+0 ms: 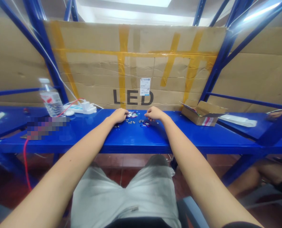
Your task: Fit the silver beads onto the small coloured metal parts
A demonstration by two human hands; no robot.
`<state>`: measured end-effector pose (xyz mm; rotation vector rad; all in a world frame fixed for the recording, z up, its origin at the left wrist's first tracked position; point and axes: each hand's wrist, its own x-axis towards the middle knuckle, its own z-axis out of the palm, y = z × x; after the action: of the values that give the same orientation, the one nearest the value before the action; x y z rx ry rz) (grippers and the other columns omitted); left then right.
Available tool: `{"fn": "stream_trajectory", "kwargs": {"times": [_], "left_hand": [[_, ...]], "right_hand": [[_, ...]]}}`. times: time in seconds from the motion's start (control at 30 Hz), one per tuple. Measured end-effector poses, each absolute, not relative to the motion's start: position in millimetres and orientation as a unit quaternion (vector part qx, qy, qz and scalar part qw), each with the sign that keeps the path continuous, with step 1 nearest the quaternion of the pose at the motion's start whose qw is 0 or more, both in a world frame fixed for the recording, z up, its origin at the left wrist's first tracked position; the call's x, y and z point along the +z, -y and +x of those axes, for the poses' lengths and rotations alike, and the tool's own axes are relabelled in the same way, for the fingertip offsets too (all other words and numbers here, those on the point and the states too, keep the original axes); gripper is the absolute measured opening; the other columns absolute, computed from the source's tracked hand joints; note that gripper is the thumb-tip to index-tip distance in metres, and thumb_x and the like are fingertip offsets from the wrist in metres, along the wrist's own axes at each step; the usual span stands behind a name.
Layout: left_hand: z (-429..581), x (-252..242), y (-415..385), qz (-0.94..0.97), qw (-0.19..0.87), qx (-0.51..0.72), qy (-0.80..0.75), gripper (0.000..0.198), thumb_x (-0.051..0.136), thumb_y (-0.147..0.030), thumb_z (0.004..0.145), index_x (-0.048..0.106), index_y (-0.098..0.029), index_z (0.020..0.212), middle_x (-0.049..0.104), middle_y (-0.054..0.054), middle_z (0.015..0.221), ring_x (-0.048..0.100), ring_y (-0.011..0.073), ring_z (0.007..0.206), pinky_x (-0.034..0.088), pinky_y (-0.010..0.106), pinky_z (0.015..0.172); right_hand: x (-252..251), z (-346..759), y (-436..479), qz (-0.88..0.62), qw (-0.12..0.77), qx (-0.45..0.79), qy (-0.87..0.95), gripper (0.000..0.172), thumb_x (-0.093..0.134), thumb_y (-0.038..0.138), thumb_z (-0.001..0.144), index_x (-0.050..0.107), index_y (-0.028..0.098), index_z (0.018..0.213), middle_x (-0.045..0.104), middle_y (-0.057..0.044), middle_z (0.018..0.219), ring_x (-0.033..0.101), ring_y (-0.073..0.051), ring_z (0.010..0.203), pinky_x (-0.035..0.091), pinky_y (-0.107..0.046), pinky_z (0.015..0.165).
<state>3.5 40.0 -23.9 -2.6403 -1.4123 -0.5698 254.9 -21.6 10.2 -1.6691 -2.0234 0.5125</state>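
Left hand (pixel 119 115): fingers curled beside metal pieces (pixel 132 114), grip cannot be told | Right hand (pixel 154 113): fingers bent, grip cannot be told | Blue clip (pixel 144 125): on surface (pixel 131 137), near side of right hand | Pieces: between hands, presumably for short reach

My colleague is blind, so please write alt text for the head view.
A person's bare left hand and right hand are over small shiny pieces scattered on a glossy blue table. An open brown cardboard box sits to the right, a clear plastic bottle to the left; behind stands brown cardboard printed "LED".
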Motion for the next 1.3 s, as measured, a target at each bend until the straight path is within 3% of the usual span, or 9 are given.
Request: {"fn": "stream_trajectory", "kwargs": {"times": [0.27,0.47,0.63,0.8,0.87,1.03,1.3], "left_hand": [[-6,-24,-44,-0.843,-0.004,-0.176,0.507,0.015,0.063,-0.021,0.085,0.077,-0.019,0.088,0.077,0.011,0.098,0.070,0.0263,0.091,0.052,0.034,0.084],[2,-16,-27,-0.848,-0.001,-0.287,0.445,0.013,0.059,-0.027,0.089,0.068,-0.019,0.094,0.073,0.008,0.097,0.066,0.0234,0.088,0.050,0.034,0.080],[27,-10,1,-0.862,-0.015,-0.391,0.323,0.011,0.056,-0.024,0.090,0.062,-0.018,0.097,0.070,0.005,0.092,0.062,0.0181,0.082,0.048,0.030,0.077],[39,-8,13,-0.857,-0.012,-0.408,0.315,0.010,0.058,-0.023,0.090,0.061,-0.017,0.097,0.068,0.004,0.088,0.060,0.0170,0.080,0.048,0.030,0.076],[37,-8,12,-0.858,-0.001,-0.410,0.308,0.010,0.058,-0.024,0.091,0.062,-0.017,0.097,0.069,0.006,0.093,0.062,0.0181,0.085,0.049,0.030,0.081],[32,-9,9,-0.867,0.029,-0.401,0.295,0.015,0.054,-0.024,0.095,0.063,-0.015,0.103,0.069,0.009,0.101,0.064,0.0207,0.095,0.048,0.032,0.088],[39,-10,21,-0.875,0.120,-0.265,0.386,0.030,0.038,-0.037,0.103,0.061,-0.018,0.106,0.071,0.011,0.099,0.067,0.0252,0.093,0.047,0.033,0.079]], "right_hand": [[6,258,12,-0.605,0.251,0.185,0.733,0.018,0.064,0.022,0.089,0.063,0.015,0.072,0.069,-0.006,0.071,0.060,-0.013,0.054,0.044,-0.025,0.051],[9,250,18,-0.558,0.338,0.136,0.746,0.012,0.066,0.019,0.088,0.070,0.012,0.079,0.073,-0.008,0.080,0.063,-0.015,0.071,0.049,-0.025,0.069],[9,233,26,-0.421,0.403,0.313,0.750,0.014,0.067,0.019,0.090,0.070,0.012,0.102,0.075,-0.010,0.103,0.067,-0.014,0.085,0.055,-0.024,0.077],[8,225,33,-0.384,0.381,0.451,0.710,0.005,0.064,0.014,0.093,0.065,0.013,0.098,0.073,-0.006,0.082,0.070,-0.014,0.074,0.059,-0.026,0.073],[10,226,35,-0.403,0.385,0.443,0.702,0.002,0.065,0.014,0.092,0.064,0.013,0.092,0.068,-0.002,0.071,0.067,-0.012,0.065,0.057,-0.024,0.065],[13,229,38,-0.422,0.382,0.423,0.705,0.016,0.062,0.015,0.095,0.058,0.015,0.079,0.058,0.002,0.058,0.059,-0.010,0.053,0.052,-0.021,0.056],[12,228,39,-0.479,0.325,0.331,0.746,0.027,0.057,0.013,0.096,0.053,0.016,0.069,0.060,0.001,0.052,0.056,-0.011,0.046,0.047,-0.021,0.049]]}}
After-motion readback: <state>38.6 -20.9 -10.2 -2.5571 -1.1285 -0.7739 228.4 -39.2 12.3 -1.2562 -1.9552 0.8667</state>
